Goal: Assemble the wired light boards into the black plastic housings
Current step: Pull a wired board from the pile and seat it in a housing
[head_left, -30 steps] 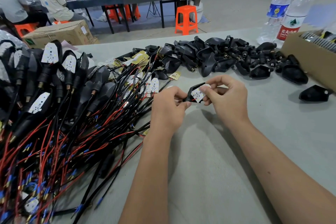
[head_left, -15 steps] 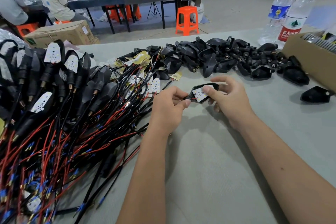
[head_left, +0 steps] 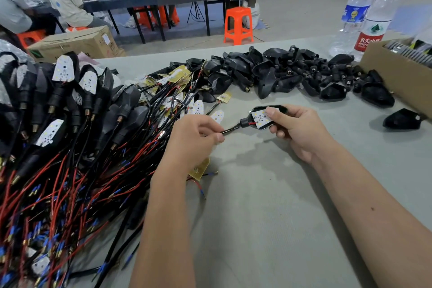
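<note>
1. Grey cloth covered the worktable [head_left: 268,217], and other tables, orange stools and seated people were seen in the room behind.
2. One black housing [head_left: 268,110] was held above the table by the right hand [head_left: 297,131], its fingers curled round the shell and the thumb pressed on the white light board [head_left: 261,118] lying in the open face.
3. The board's wires [head_left: 230,129], sheathed in black, were pinched by the left hand [head_left: 196,138] just outside the housing's stem; a short red lead was seen on the board near the stem.
4. The step was judged to be the seating of the board, nearly done, though full seating could not be confirmed.
5. For a good result, a gentle straight pull along the stem would be advised, so that slack is drawn through while the board is kept flat by the thumb.
6. Pressure should be kept off the small emitters, and the red lead should not be trapped under the board's edge.
7. Finished units [head_left: 70,100] were piled at the left, empty housings [head_left: 280,72] were heaped beyond the hands, and loose boards [head_left: 196,107] lay between.
</note>
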The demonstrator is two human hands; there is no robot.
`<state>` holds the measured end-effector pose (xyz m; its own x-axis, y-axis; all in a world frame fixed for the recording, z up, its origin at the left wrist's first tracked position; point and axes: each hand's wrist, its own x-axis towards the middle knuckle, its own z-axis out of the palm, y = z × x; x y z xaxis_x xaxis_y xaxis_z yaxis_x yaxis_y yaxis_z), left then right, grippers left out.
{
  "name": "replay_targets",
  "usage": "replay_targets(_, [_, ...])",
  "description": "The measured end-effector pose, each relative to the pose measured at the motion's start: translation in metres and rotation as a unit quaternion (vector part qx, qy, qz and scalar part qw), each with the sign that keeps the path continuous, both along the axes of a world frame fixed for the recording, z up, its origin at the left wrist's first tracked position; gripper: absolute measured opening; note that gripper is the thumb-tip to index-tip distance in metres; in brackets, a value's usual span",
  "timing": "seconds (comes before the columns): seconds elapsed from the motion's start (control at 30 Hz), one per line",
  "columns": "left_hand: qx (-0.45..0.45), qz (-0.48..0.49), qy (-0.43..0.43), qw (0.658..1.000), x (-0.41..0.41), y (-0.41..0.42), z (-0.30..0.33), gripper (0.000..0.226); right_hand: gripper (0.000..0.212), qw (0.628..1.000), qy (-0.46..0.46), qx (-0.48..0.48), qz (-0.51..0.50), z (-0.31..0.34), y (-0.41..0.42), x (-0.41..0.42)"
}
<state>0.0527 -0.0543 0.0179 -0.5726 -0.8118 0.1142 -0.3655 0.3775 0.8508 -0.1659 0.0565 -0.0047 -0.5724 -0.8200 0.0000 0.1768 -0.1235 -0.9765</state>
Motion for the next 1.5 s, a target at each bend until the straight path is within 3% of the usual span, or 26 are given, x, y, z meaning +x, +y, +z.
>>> replay_targets(0.23, [0.0, 0.005, 0.04, 0.999, -0.013, 0.01, 0.001, 0.021, 0.009, 0.999, 0.022, -0.002, 0.024, 0.0, -0.002, 0.009])
replay_targets(0.6, [0.002, 0.012, 0.04, 0.999, -0.014, 0.012, -0.003, 0.018, 0.031, 0.998, -0.013, -0.005, 0.056, 0.004, -0.001, 0.008])
replay_targets(0.77, [-0.012, 0.007, 0.031, 0.999, -0.013, 0.012, -0.002, 0.019, 0.022, 0.998, 0.05, 0.012, 0.047, 0.003, 0.001, 0.007])
replay_targets(0.97, [0.019, -0.017, -0.018, 1.0, -0.006, 0.01, 0.005, 0.01, 0.015, 0.998, 0.059, 0.031, -0.011, 0.001, 0.001, -0.003])
replay_targets(1.2, [-0.015, 0.034, -0.101, 0.994, 0.042, -0.02, 0.028, 0.02, 0.015, 0.961, 0.115, 0.11, -0.224, -0.011, 0.006, -0.046])
replay_targets(1.27, [0.008, 0.049, -0.049, 0.998, 0.051, -0.021, 0.03, 0.021, 0.015, 0.958, 0.12, 0.116, -0.233, -0.014, 0.007, -0.051])
replay_targets(1.37, [0.091, 0.067, 0.116, 0.987, 0.046, -0.014, 0.031, 0.023, 0.014, 0.957, 0.169, 0.134, -0.193, -0.015, 0.006, -0.048])
replay_targets(1.5, [0.173, 0.076, 0.319, 0.929, 0.028, -0.004, 0.034, 0.013, 0.018, 0.953, 0.222, 0.153, -0.139, -0.012, 0.009, -0.044])
